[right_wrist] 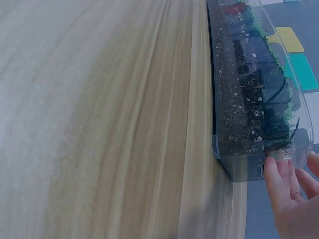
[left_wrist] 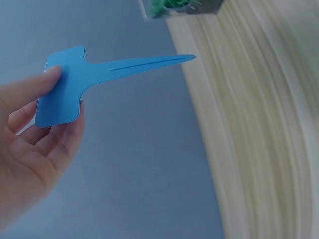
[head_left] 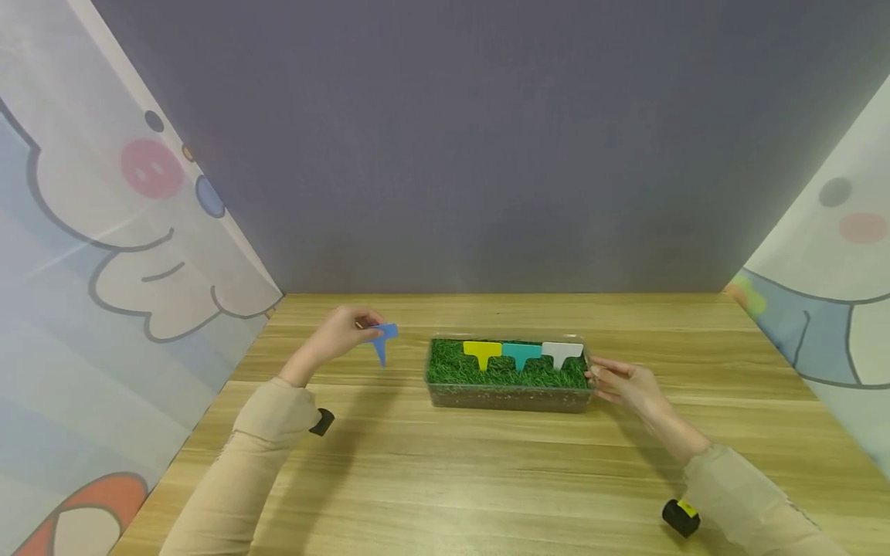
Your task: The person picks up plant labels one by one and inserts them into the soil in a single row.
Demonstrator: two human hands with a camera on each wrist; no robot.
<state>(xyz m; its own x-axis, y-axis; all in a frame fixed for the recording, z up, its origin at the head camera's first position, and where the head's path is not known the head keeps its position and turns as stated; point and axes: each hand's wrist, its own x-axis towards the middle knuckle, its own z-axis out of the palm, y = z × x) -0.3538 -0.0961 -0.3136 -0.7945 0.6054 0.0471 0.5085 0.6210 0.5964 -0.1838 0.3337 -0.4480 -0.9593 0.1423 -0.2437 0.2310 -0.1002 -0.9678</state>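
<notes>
My left hand [head_left: 345,332] is raised above the table to the left of the planter and pinches a blue T-shaped plant tag [head_left: 383,340] by its flat head; the left wrist view shows the blue tag [left_wrist: 89,79] with its pointed stake free. A clear rectangular planter [head_left: 507,398] holds soil and green grass. Three tags stand in a row in the grass: yellow [head_left: 482,352], teal [head_left: 521,354] and white [head_left: 561,352]. My right hand [head_left: 622,380] rests against the planter's right end, fingertips [right_wrist: 279,172] on its clear wall [right_wrist: 249,164].
The wooden table [head_left: 445,479] runs to a grey back wall, with cartoon-printed panels on both sides. Black wrist-camera mounts show near each sleeve [head_left: 322,422] [head_left: 680,517].
</notes>
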